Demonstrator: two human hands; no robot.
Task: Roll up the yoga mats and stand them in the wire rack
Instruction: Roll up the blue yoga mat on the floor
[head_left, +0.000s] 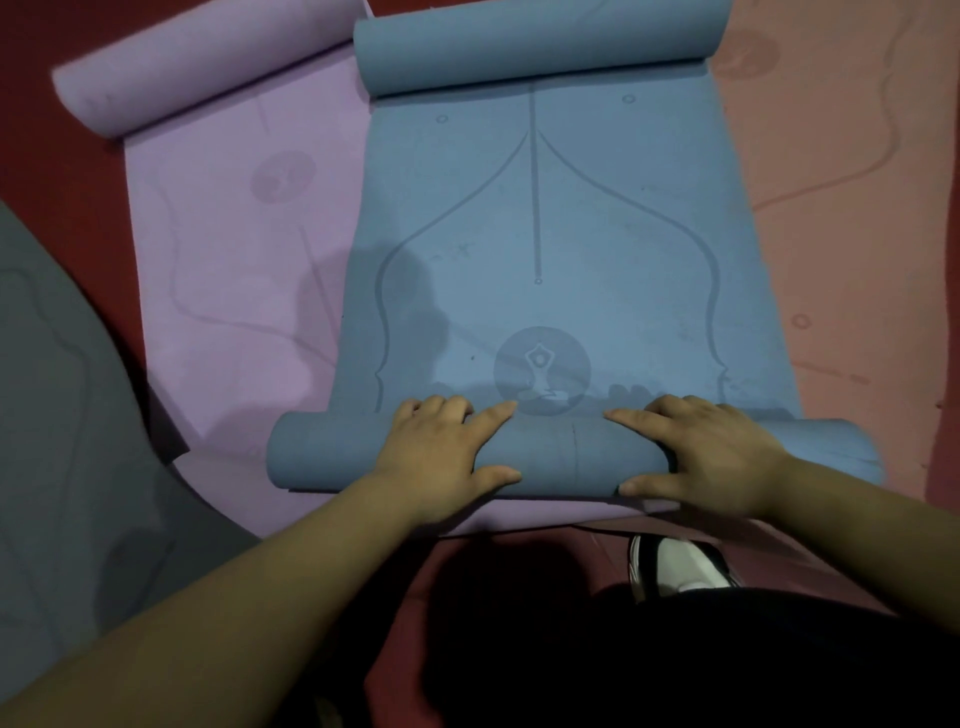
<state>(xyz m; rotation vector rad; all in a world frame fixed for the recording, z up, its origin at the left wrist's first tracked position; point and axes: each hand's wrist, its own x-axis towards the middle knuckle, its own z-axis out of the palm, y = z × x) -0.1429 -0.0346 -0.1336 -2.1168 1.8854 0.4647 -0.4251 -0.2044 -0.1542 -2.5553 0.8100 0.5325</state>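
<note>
We press both hands onto the near roll (566, 457) of the blue yoga mat (545, 234). The left hand (447, 452) and the right hand (711, 457) lie palm-down on top of it, set apart. Their fingers are spread and nearly straight over the crest, and the thumbs lie along the side nearest us. Neither hand closes around the roll; they bear down on it.

The blue mat lies on the floor straight ahead of us. Its near end is rolled under our hands and its far end is curled into a second roll (535, 47), with a flat stretch between the two. The near roll sticks out past both hands, and its right end shows looser layers.

The blue mat's left edge overlaps a purple mat (234, 249), whose far end is also curled (197, 67). Its right edge lies against a pink mat (841, 208). A grey mat (67, 415) lies further left, with a strip of red floor (52, 130) between it and the purple one. A white shoe (680, 566) stands just behind the near roll, on the right.

Printed on the blue mat, a round emblem (542, 370) of a seated figure with raised arms sits just beyond the near roll. A straight centre line (534, 182), curved guide lines and small rings lie beyond it. The purple and pink mats carry similar faint marks.
</note>
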